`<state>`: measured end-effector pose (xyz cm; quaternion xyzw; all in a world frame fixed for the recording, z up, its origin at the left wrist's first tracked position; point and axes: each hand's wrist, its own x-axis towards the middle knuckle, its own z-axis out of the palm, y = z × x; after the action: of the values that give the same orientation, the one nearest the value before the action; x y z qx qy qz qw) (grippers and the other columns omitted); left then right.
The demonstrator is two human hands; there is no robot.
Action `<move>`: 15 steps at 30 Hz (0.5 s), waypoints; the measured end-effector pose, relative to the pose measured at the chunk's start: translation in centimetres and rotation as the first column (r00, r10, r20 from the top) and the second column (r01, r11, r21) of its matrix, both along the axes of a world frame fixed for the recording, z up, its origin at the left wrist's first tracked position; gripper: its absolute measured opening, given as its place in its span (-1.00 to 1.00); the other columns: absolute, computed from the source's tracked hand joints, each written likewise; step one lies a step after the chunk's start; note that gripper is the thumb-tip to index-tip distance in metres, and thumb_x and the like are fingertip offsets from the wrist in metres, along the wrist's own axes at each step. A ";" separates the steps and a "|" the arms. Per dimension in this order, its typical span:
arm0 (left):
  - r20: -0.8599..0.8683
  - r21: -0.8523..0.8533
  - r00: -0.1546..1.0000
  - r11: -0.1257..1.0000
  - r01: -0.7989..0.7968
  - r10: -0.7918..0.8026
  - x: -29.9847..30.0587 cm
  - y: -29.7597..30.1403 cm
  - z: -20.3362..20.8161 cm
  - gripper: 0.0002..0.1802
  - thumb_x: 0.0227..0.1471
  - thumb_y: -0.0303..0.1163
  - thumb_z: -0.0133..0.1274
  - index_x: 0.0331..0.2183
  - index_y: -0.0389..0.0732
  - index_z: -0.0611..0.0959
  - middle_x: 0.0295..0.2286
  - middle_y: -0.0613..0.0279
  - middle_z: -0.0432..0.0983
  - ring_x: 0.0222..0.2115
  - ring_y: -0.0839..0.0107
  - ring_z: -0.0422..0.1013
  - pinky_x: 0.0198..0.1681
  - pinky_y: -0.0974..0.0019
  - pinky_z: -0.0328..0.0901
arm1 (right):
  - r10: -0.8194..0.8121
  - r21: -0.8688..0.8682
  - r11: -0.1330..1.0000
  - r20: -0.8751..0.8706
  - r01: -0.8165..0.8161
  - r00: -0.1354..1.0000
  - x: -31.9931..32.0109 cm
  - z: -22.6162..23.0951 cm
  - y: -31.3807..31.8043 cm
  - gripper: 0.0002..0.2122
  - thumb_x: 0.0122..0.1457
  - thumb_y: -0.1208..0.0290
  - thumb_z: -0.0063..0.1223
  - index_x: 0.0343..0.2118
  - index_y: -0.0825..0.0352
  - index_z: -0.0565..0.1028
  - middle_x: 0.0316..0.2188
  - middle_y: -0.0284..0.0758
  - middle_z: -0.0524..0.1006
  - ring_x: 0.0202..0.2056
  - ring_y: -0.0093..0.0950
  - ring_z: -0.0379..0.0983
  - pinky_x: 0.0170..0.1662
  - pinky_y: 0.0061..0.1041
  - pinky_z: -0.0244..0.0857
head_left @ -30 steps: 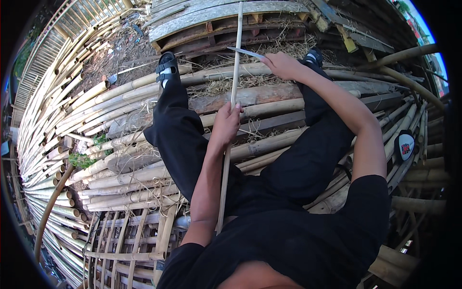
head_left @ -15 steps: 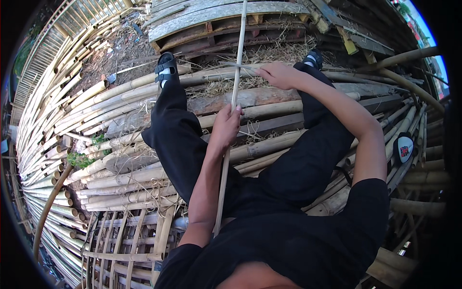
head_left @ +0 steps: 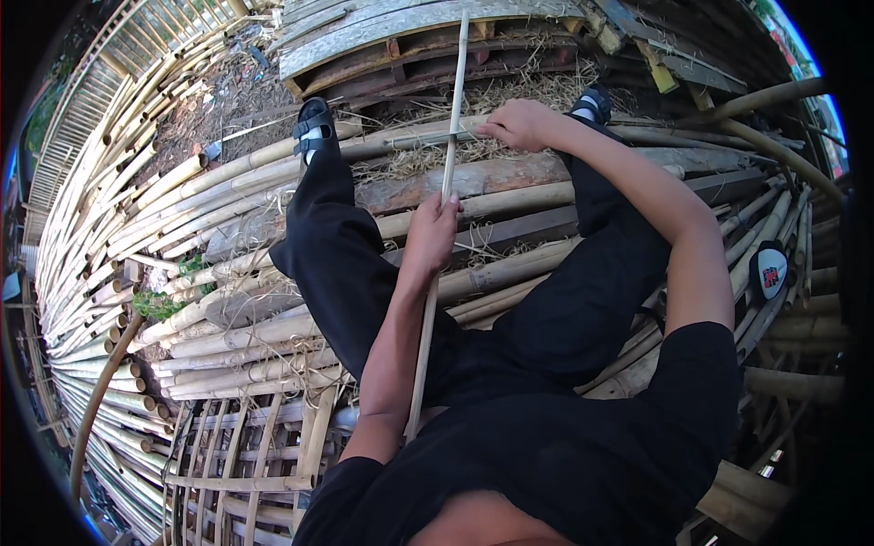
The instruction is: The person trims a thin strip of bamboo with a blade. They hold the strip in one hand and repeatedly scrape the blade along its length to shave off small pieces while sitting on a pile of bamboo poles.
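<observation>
A long, pale bamboo strip (head_left: 457, 86) runs from beside my torso, between my legs, out toward the wooden pallet. My left hand (head_left: 431, 233) is closed round it near its middle, with the thumb on top. Farther out, my right hand (head_left: 519, 126) is closed on a knife whose thin blade (head_left: 466, 134) lies across the strip. The handle is hidden in my fist. Where the blade's far end stops is hard to make out against the bamboo behind it.
Bamboo poles (head_left: 510, 196) lie under and between my legs, with more stacked at the left. Curled shavings (head_left: 410, 166) litter the ground. A slatted bamboo frame (head_left: 238, 482) is at lower left, a weathered pallet (head_left: 364, 45) ahead, and a dark-and-white object (head_left: 770, 273) at right.
The blade has turned to lie more level across the strip, and my right hand has risen slightly in view. The strip's far tip now shows, a little nearer. My left hand keeps its grip.
</observation>
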<state>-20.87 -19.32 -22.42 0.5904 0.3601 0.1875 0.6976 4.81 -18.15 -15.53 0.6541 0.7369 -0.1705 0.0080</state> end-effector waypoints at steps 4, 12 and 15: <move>0.030 -0.185 0.998 0.982 -0.045 0.051 -0.2 0.2 2.4 -0.73 0.21 -0.20 -0.18 -0.42 -0.18 0.40 -0.79 0.53 0.05 -0.87 0.70 -0.06 -0.84 0.52 -0.16 | -0.023 0.181 0.984 0.096 0.005 0.995 -1.7 0.7 -0.5 -0.45 0.22 -0.07 -0.33 -0.54 0.35 0.50 -0.58 -0.04 0.49 -0.45 -0.04 0.44 -0.33 -0.11 0.32; 0.093 -0.191 0.995 0.982 -0.006 0.024 -0.9 -0.1 2.5 -0.73 0.22 -0.21 -0.20 -0.41 -0.19 0.39 -0.79 0.52 0.05 -0.87 0.70 -0.05 -0.85 0.53 -0.15 | 0.103 0.106 0.989 -0.039 -0.099 0.994 -2.8 0.3 -1.1 -0.49 0.23 -0.03 -0.32 -0.48 0.36 0.49 -0.59 -0.04 0.47 -0.46 -0.04 0.44 -0.38 -0.12 0.33; 0.094 -0.251 0.996 0.967 0.032 -0.008 -1.0 -0.6 2.9 -0.74 0.21 -0.22 -0.19 -0.41 -0.19 0.39 -0.79 0.53 0.06 -0.86 0.71 -0.05 -0.84 0.54 -0.14 | -0.289 0.178 0.945 0.059 0.275 0.955 2.4 -0.1 0.7 -0.48 0.24 -0.03 -0.36 -0.49 0.36 0.49 -0.56 -0.01 0.48 -0.44 -0.05 0.45 -0.34 -0.13 0.34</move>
<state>-21.87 -19.94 -19.51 0.4912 0.3424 0.1603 0.7847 7.17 -17.49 -15.67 0.7578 0.6464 -0.0796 -0.0402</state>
